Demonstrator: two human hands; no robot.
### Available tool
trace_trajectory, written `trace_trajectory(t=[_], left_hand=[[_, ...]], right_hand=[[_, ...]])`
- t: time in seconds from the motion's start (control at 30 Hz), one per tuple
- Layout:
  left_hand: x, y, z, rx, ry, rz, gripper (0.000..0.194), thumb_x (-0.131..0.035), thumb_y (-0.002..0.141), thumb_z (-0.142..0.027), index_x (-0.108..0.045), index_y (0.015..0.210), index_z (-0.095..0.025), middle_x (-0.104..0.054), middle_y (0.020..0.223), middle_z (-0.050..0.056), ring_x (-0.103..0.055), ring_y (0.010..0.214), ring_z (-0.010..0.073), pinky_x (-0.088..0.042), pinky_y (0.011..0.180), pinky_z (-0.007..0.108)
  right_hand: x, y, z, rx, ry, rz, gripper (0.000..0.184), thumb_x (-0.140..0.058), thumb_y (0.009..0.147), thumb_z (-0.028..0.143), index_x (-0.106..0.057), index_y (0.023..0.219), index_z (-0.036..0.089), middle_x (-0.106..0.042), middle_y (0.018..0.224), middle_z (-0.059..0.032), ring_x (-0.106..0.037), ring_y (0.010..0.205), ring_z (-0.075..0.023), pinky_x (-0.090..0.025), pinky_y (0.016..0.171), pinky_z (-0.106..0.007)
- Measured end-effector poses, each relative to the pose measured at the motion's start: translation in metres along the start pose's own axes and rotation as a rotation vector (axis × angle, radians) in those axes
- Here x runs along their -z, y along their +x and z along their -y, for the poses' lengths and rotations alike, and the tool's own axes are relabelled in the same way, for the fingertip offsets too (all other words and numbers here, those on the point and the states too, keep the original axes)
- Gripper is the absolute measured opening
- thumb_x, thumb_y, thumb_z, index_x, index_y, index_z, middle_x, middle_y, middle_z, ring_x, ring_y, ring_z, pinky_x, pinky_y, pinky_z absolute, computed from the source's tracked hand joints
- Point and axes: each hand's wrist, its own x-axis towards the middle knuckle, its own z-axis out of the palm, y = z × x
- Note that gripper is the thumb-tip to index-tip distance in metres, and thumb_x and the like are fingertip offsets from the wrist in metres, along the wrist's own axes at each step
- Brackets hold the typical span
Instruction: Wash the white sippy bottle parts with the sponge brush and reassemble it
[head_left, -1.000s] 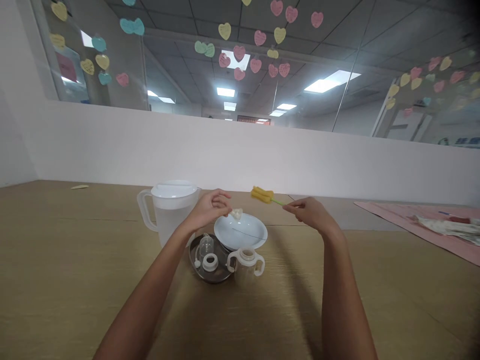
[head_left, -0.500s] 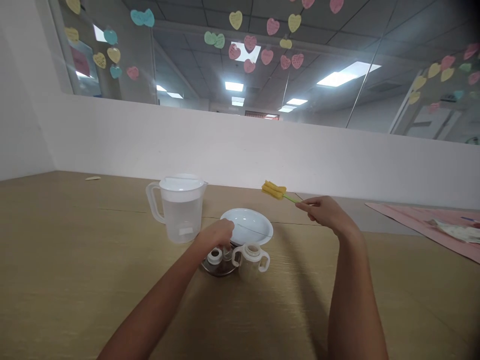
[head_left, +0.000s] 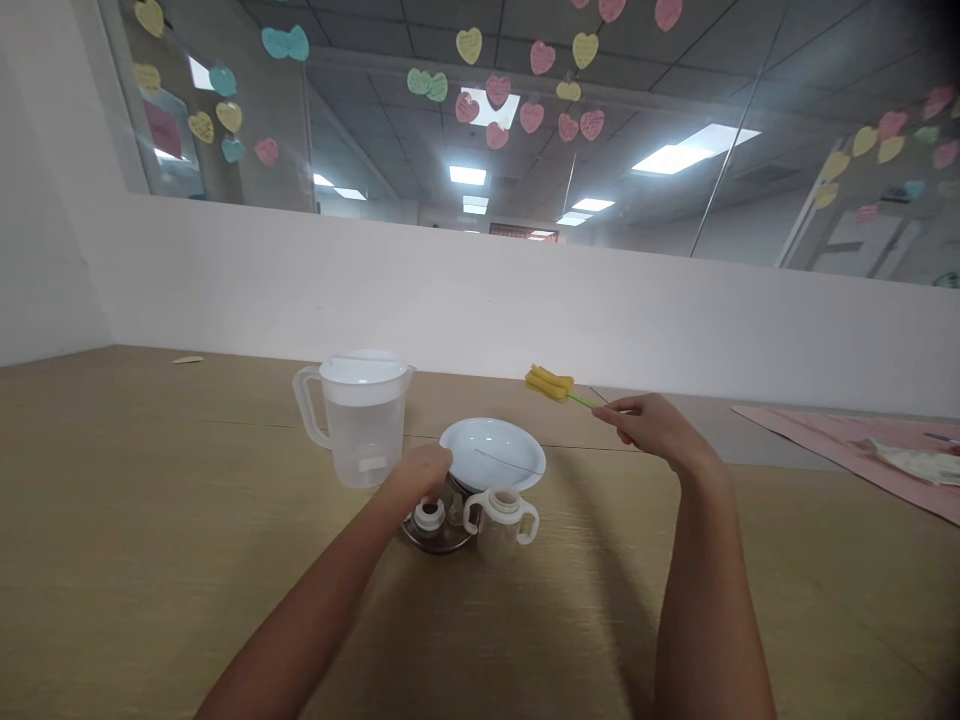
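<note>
My right hand (head_left: pixel 651 426) pinches the thin green handle of a yellow sponge brush (head_left: pixel 550 383) and holds it in the air above the table, to the right of a white bowl (head_left: pixel 493 455). My left hand (head_left: pixel 418 473) reaches down into a round metal tray (head_left: pixel 439 533) with its fingers curled over small parts; what it grips is hidden. A white ring cap (head_left: pixel 429 514) lies in the tray just below that hand. A two-handled baby bottle (head_left: pixel 501 518) stands at the tray's right edge.
A clear plastic jug (head_left: pixel 358 415) with a white lid stands left of the bowl. A pink mat (head_left: pixel 862 440) with papers lies at the far right. A low white wall runs behind the wooden table (head_left: pixel 150 520).
My left hand came down from above the bowl, where it held a small white thing, into the metal tray. My right hand keeps the brush in nearly the same place.
</note>
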Motion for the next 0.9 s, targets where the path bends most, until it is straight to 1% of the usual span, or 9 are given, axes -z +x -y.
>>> trace_trajectory(t=[0.1,0.17,0.23,0.37,0.43,0.53,0.63,0.77,0.9], left_hand=[[-0.007,-0.003,-0.006,-0.006,0.099,0.015,0.019,-0.065,0.04,0.004,-0.058,0.05,-0.011,-0.067,0.069,0.015,-0.062,0.075,0.0295,-0.047,0.069,0.034],[-0.01,-0.005,-0.01,-0.014,0.14,0.007,0.019,-0.062,0.043,0.006,-0.06,0.055,-0.01,-0.068,0.079,0.018,-0.061,0.082,0.0301,-0.046,0.073,0.035],[-0.009,-0.005,-0.012,-0.018,0.163,0.006,0.019,-0.06,0.044,0.006,-0.061,0.056,-0.009,-0.067,0.081,0.019,-0.061,0.083,0.0297,-0.045,0.074,0.035],[0.005,-0.003,-0.008,-0.012,0.173,0.042,0.016,-0.061,0.043,0.003,-0.055,0.044,-0.011,-0.065,0.063,0.015,-0.062,0.07,0.0286,-0.046,0.066,0.034],[0.014,-0.003,-0.005,-0.019,0.155,0.074,0.017,-0.065,0.045,-0.004,-0.051,0.039,-0.013,-0.062,0.053,0.011,-0.061,0.061,0.0257,-0.046,0.061,0.032],[0.022,-0.005,-0.006,-0.048,0.112,0.121,0.023,-0.065,0.052,-0.018,-0.05,0.035,-0.014,-0.059,0.046,0.007,-0.057,0.049,0.02,-0.045,0.056,0.03],[0.019,-0.006,-0.011,-0.062,0.092,0.14,0.026,-0.061,0.055,-0.021,-0.049,0.033,-0.014,-0.059,0.045,0.008,-0.055,0.045,0.0185,-0.044,0.053,0.029],[0.008,-0.003,-0.015,-0.046,0.084,0.145,0.023,-0.054,0.057,-0.015,-0.05,0.035,-0.013,-0.061,0.048,0.011,-0.055,0.044,0.0185,-0.044,0.05,0.029],[0.005,-0.001,-0.015,-0.02,0.097,0.143,0.021,-0.053,0.054,-0.012,-0.047,0.034,-0.013,-0.062,0.049,0.013,-0.054,0.042,0.0179,-0.043,0.046,0.027]], right_hand=[[0.0,-0.001,0.001,-0.002,-0.004,0.006,0.042,-0.052,0.068,0.055,-0.067,0.08,0.017,-0.048,0.051,-0.0004,-0.039,0.048,-0.0103,-0.029,0.047,-0.024],[0.0,0.0,0.0,0.003,-0.005,0.006,0.042,-0.052,0.069,0.054,-0.067,0.079,0.017,-0.048,0.051,-0.0005,-0.038,0.047,-0.0102,-0.029,0.046,-0.024],[-0.001,0.0,0.0,0.011,-0.006,0.008,0.042,-0.052,0.069,0.055,-0.067,0.078,0.017,-0.048,0.051,-0.0007,-0.038,0.047,-0.0102,-0.029,0.046,-0.024],[0.0,0.001,-0.001,0.027,-0.005,0.007,0.043,-0.052,0.069,0.054,-0.067,0.08,0.016,-0.049,0.05,-0.0006,-0.039,0.047,-0.0104,-0.03,0.046,-0.024],[0.0,0.0,0.001,0.023,-0.01,0.002,0.042,-0.052,0.069,0.054,-0.067,0.082,0.016,-0.049,0.05,-0.0002,-0.038,0.046,-0.0102,-0.03,0.045,-0.024],[0.0,-0.002,0.002,0.029,-0.011,0.008,0.041,-0.052,0.069,0.054,-0.067,0.08,0.016,-0.048,0.05,-0.0001,-0.037,0.045,-0.0094,-0.03,0.045,-0.024],[0.0,-0.002,0.002,0.032,-0.004,0.026,0.041,-0.053,0.069,0.053,-0.067,0.079,0.016,-0.048,0.049,-0.0004,-0.036,0.044,-0.0091,-0.029,0.044,-0.024],[-0.001,-0.001,0.001,0.031,-0.005,0.029,0.041,-0.053,0.069,0.053,-0.067,0.08,0.016,-0.048,0.049,-0.0002,-0.037,0.044,-0.0096,-0.03,0.045,-0.024],[0.0,-0.003,0.004,0.024,-0.025,0.035,0.04,-0.052,0.07,0.053,-0.066,0.077,0.016,-0.047,0.049,0.0003,-0.036,0.044,-0.0089,-0.03,0.045,-0.024]])
